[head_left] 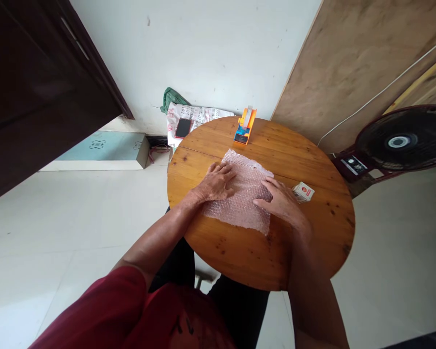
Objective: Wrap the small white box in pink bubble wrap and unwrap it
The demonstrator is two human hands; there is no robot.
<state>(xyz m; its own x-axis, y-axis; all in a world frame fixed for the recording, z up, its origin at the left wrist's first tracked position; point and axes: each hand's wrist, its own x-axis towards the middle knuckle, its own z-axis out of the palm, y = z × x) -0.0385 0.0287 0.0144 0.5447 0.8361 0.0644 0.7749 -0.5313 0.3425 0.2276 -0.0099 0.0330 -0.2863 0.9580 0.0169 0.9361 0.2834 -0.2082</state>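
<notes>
A sheet of pinkish bubble wrap [245,203] lies flat on the round wooden table [236,261]. On its left edge rests my left hand [218,182], palm down with the fingers stretched out. My right hand [281,201] lies over the sheet's right edge, fingers apart and holding nothing. Just beyond that hand sits a small white box [303,192] with a red mark, partly hidden behind it. Farther back on the table stands an orange and blue tape dispenser [244,127] with a strip of clear tape sticking up.
Behind the table's left side, a phone [183,128] lies on a printed white sack [203,114]. A dark fan [399,142] stands at the right, near a wooden panel [349,53]. A pale blue flat box [105,148] is on the floor by the dark door [39,82].
</notes>
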